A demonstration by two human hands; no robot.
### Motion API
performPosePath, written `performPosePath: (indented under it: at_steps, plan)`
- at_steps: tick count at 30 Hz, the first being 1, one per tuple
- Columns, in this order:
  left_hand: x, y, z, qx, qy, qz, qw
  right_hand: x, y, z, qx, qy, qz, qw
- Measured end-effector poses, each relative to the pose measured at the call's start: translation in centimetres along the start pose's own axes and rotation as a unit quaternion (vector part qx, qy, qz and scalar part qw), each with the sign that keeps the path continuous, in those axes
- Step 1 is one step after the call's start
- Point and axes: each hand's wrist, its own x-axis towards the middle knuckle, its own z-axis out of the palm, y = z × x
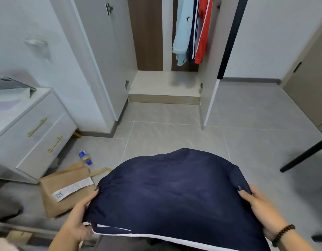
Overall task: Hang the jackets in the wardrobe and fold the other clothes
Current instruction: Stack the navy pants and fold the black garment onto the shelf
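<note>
A grey tiled floor [174,134] runs from the person's feet to an open wardrobe [163,87] against the far wall. At the left edge of the floor a white chest of drawers [35,131] with brass handles stands against the wall; a plastic bottle [85,157] lies on the tiles at its foot, and just nearer the person is a flattened cardboard box [65,189] with a white label. The left hand [80,216] grips the left edge of a navy garment [171,189], fingers curled over the cloth at its lower left corner. The garment is stretched flat between both hands in front of the body, a white stripe showing along its near hem, and it hides the tiles directly below. The right hand [260,209], with a bead bracelet [283,234] at the wrist, grips the right edge, thumb on top of the cloth. Beyond the garment, bare tiles lie open up to the wardrobe's low base, where a pale blue jacket [182,31], a navy striped jacket [193,33] and a red jacket [204,31] hang side by side at its right. A black furniture leg [305,154] slants onto the floor at the right edge.
</note>
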Motion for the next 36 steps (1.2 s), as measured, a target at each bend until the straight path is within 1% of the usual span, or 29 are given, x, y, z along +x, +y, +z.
performPosePath:
  at_steps: [2, 3, 5, 7, 9, 11, 12, 14, 17, 20, 22, 23, 25, 27, 28, 29, 31, 33, 34, 36]
  plan:
    - [-0.5, 1.4, -0.3, -0.056, -0.009, 0.036, 0.998, -0.1, -1.2, -0.7, 0.024, -0.017, -0.008, 1.0]
    - [-0.5, 2.5, -0.1, -0.067, -0.023, 0.05, 0.996, -0.2, -2.4, -1.1, 0.024, -0.021, -0.022, 0.999]
    - [-1.0, 4.8, 0.7, -0.05, -0.037, 0.059, 0.996, -0.3, -4.7, -1.5, 0.016, -0.027, -0.052, 0.998]
    - [-2.2, 7.3, 2.8, -0.001, -0.088, 0.065, 0.994, -0.7, -7.5, -1.2, -0.012, -0.033, -0.09, 0.995]
    - [-4.2, 9.3, 6.2, 0.073, -0.114, 0.097, 0.986, -1.2, -10.3, 0.0, -0.087, -0.03, -0.148, 0.985]
    - [-6.5, 9.7, 10.0, 0.152, -0.119, 0.155, 0.969, -2.0, -12.8, 1.9, -0.151, -0.038, -0.205, 0.966]
    - [-7.5, 9.4, 11.7, 0.177, -0.11, 0.181, 0.961, -2.6, -13.8, 3.0, -0.177, -0.044, -0.231, 0.956]
    - [-8.9, 8.1, 14.4, 0.194, -0.095, 0.221, 0.951, -3.7, -14.8, 5.4, -0.208, -0.046, -0.28, 0.936]
    - [-10.3, 6.1, 16.7, 0.202, -0.091, 0.255, 0.941, -5.7, -14.2, 8.9, -0.195, -0.046, -0.316, 0.927]
    - [-10.9, 5.0, 17.7, 0.215, -0.07, 0.282, 0.932, -7.6, -12.7, 11.7, -0.139, -0.081, -0.314, 0.936]
    - [-11.0, 4.3, 18.1, 0.22, -0.05, 0.313, 0.922, -8.5, -12.1, 12.9, -0.105, -0.089, -0.309, 0.941]
    - [-11.3, 4.0, 18.2, 0.219, -0.051, 0.325, 0.919, -8.9, -12.0, 13.3, -0.094, -0.089, -0.305, 0.944]
    - [-11.6, 3.4, 18.2, 0.199, -0.079, 0.315, 0.925, -9.3, -11.8, 13.6, -0.086, -0.092, -0.299, 0.946]
    - [-11.6, 3.4, 17.7, 0.155, -0.151, 0.244, 0.945, -9.5, -11.8, 13.4, -0.09, -0.098, -0.294, 0.946]
    - [-11.6, 3.5, 17.1, 0.141, -0.19, 0.198, 0.951, -9.5, -11.8, 13.2, -0.089, -0.103, -0.288, 0.948]
    - [-11.3, 3.7, 16.7, 0.139, -0.211, 0.162, 0.954, -9.6, -11.7, 13.0, -0.086, -0.109, -0.28, 0.95]
    - [-10.5, 3.8, 16.1, 0.131, -0.227, 0.112, 0.959, -9.8, -11.5, 12.7, -0.085, -0.122, -0.272, 0.951]
    - [-9.9, 3.6, 17.3, 0.132, -0.231, 0.068, 0.962, -10.3, -11.2, 12.6, -0.101, -0.136, -0.278, 0.945]
    - [-9.8, 3.5, 17.9, 0.134, -0.228, 0.066, 0.962, -10.4, -11.1, 12.5, -0.113, -0.142, -0.286, 0.941]
    - [-8.5, 2.8, 17.7, 0.13, -0.264, 0.105, 0.95, -10.9, -10.9, 12.3, -0.128, -0.149, -0.287, 0.938]
